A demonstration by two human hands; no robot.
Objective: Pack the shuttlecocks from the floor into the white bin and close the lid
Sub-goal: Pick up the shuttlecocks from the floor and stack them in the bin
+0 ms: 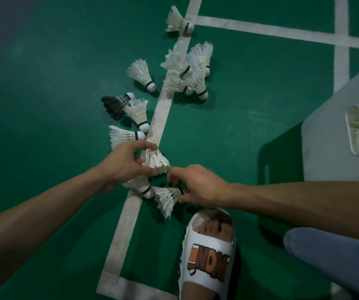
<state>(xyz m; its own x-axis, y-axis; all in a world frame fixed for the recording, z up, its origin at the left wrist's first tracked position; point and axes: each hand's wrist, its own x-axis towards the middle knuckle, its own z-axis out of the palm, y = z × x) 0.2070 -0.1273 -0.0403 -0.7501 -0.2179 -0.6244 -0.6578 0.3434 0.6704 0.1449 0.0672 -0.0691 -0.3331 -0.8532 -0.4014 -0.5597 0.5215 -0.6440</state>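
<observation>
Left hand (128, 163): fingers and thumb curled round the feathers of a white shuttlecock (155, 160) lying on the court line (159, 118). A second shuttlecock (140, 186) lies under that wrist, cork on the line.

Green floor (44, 61), left of the line, going up: 1 white shuttlecock, then 1 white touching the black shuttlecock (115, 103), then 1 white alone.

Right hand (195, 187): fingertips pinch the cork end of a third shuttlecock (167, 197), feathers pointing at the slipper (208, 256). Both hands are down at floor level.

Right of the line: a heap (191, 70), probably 4 or 5, too tangled for a firm count. 1 more sits far up the line.

White bin (334, 152) stands at the right edge, well apart from the hands. Feathers show through its handle slot, so some are packed.

Status: partway. Roughly 12 are left on the floor, 2 of them in hand. The lid is not in view, so closing remains.
</observation>
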